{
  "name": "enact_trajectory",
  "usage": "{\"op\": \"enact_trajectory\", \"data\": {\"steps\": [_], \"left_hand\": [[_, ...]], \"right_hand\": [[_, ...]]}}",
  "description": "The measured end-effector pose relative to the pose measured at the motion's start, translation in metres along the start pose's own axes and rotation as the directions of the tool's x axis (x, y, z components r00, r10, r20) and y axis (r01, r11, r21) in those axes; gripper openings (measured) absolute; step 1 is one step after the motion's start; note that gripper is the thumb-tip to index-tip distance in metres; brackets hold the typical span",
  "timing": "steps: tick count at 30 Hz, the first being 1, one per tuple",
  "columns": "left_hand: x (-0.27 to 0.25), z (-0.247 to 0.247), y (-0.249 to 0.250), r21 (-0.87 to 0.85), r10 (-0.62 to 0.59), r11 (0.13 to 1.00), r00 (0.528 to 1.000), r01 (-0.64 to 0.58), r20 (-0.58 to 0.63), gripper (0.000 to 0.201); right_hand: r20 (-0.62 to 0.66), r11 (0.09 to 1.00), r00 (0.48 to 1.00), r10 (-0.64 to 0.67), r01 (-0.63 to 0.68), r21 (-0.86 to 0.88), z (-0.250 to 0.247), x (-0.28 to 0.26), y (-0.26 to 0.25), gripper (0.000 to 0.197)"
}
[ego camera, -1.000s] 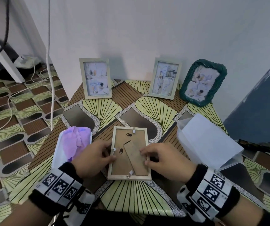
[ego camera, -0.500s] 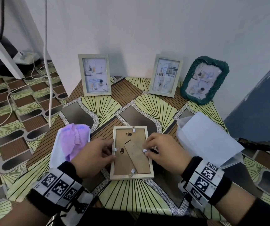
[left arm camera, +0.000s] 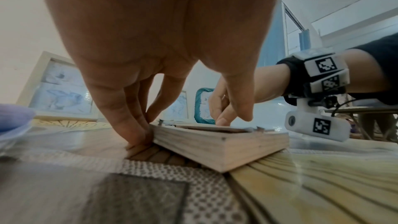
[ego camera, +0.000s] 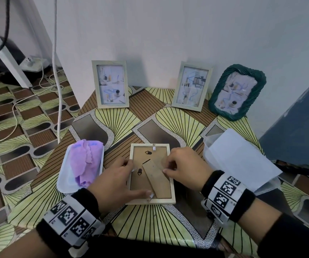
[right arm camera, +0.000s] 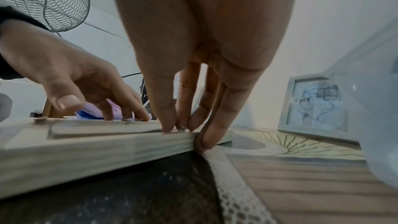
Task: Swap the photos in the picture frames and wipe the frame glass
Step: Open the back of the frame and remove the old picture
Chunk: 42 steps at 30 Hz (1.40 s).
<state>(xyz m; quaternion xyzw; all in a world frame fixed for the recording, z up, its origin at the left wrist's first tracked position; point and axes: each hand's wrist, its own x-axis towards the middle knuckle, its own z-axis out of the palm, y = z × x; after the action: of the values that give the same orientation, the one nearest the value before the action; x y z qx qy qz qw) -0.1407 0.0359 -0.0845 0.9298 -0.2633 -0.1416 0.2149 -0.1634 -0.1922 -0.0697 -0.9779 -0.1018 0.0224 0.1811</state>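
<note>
a wooden picture frame [ego camera: 152, 174] lies face down near the front of a table [ego camera: 150, 220] covered in a green and brown patterned cloth, its brown backing board and folded stand facing up. the left hand [ego camera: 116, 183] rests at the frame's left edge, fingers [left arm camera: 129, 125] bent down and pressed against the side of the frame where it meets the table, thumb stretched along the lower edge near a small metal tab [ego camera: 150, 196]. the right hand [ego camera: 183, 168] sits on the frame's right edge, its fingertips [right arm camera: 170, 123] bunched together and pinching at a small tab on the rim while one finger hooks down over the outer side. left of the frame a white tray [ego camera: 64, 181] holds a crumpled purple cloth [ego camera: 85, 161]. to the right stands a clear plastic container [ego camera: 233, 161]. three framed pictures lean against the wall at the back: a pale one on the left [ego camera: 110, 84], a pale one in the middle [ego camera: 191, 86] and a dark green woven one [ego camera: 237, 92] on the right
</note>
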Motion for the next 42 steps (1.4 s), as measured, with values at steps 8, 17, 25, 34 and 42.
{"op": "enact_trajectory", "data": {"steps": [8, 17, 25, 34, 42], "left_hand": [[0.004, 0.008, 0.009, 0.127, -0.021, 0.992, 0.999, 0.025, -0.035, 0.085], [0.005, 0.001, 0.009, 0.115, -0.035, 0.993, 0.999, 0.033, 0.012, 0.063], [0.002, 0.0, 0.005, 0.104, 0.004, 0.995, 1.0, -0.002, -0.027, 0.065], [0.004, 0.005, 0.005, 0.127, 0.003, 0.992, 1.0, 0.0, -0.024, 0.066], [0.008, -0.015, -0.016, -0.047, 0.075, 0.996, 0.993, -0.079, -0.088, 0.025]], "right_hand": [[0.02, 0.997, 0.997, 0.079, -0.079, -0.01, -0.004, 0.01, -0.007, 0.013], [0.034, 0.989, 0.99, 0.133, -0.135, 0.051, -0.005, 0.013, -0.006, 0.01], [0.012, 0.943, 0.964, 0.267, -0.264, 0.202, 0.003, 0.02, 0.01, 0.013], [0.02, 0.94, 0.962, 0.272, -0.27, 0.207, 0.005, 0.024, 0.015, 0.012], [0.038, 0.965, 0.986, 0.164, -0.169, 0.202, 0.006, 0.029, 0.016, 0.01]]}}
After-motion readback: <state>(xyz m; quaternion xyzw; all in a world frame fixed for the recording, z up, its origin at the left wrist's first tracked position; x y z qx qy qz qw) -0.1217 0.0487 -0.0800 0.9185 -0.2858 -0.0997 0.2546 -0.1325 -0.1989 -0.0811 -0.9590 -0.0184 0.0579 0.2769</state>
